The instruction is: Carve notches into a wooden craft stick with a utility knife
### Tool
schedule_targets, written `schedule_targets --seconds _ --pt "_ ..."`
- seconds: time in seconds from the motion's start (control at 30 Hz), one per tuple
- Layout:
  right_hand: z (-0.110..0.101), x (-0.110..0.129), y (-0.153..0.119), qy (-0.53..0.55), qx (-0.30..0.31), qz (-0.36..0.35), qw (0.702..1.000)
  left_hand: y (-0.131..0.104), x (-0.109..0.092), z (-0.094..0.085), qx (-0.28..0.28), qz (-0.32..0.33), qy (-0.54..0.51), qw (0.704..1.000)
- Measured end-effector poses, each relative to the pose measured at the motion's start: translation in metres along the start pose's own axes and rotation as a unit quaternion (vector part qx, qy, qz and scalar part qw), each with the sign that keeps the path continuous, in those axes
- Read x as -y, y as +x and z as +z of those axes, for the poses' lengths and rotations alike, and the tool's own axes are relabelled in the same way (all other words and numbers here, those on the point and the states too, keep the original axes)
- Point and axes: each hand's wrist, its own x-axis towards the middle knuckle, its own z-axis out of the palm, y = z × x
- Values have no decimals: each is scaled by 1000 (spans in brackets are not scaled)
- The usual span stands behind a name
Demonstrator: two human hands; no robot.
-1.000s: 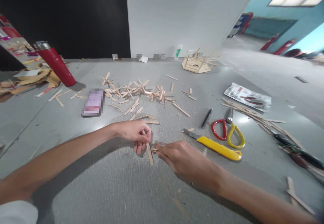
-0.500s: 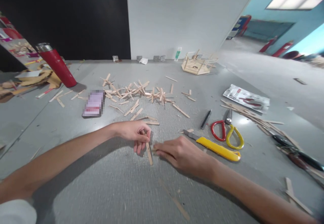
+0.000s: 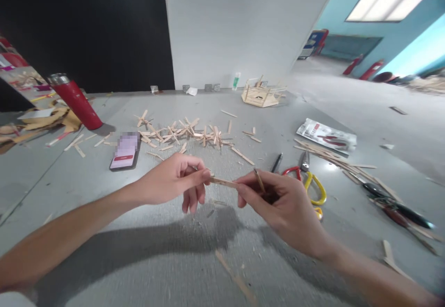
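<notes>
A thin wooden stick [image 3: 223,182] is held above the table between my two hands. My left hand [image 3: 184,179] pinches its left end between thumb and fingers. The right end is pinched by my right hand [image 3: 274,196], which also has a second thin piece [image 3: 259,179] sticking up between its fingers; what that piece is I cannot make out. Beyond my hands lies a scattered pile of wooden sticks [image 3: 187,131]. Red-and-yellow-handled pliers [image 3: 314,189] and a dark pen [image 3: 277,162] are just past my right hand.
A phone [image 3: 125,152] and a red bottle [image 3: 78,103] are at the left. Farther back stands a small wooden frame [image 3: 260,96]. On the right are a white packet [image 3: 327,135], long sticks [image 3: 333,159] and dark-handled tools [image 3: 396,209]. A wall panel [image 3: 236,29] closes off the back.
Both hands have risen from the tabletop. The stick has turned from pointing toward me to lying crosswise, and my right hand now grips its other end. My right hand now covers the yellow knife.
</notes>
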Motion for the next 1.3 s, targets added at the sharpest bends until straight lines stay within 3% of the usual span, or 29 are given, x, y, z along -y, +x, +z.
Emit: schedule_targets --seconds 0.33,0.57,0.83,1.3 --pt "-2 17 -14 110 22 15 994 -21 -16 23 33 10 -45 998" --pt "1 22 -17 205 53 75 975 -10 -7 19 138 3 -190 972" --pt "8 27 -22 242 79 90 963 1 16 28 142 5 -223 964" --pt "13 26 -27 246 83 94 961 1 23 33 158 24 -278 947"
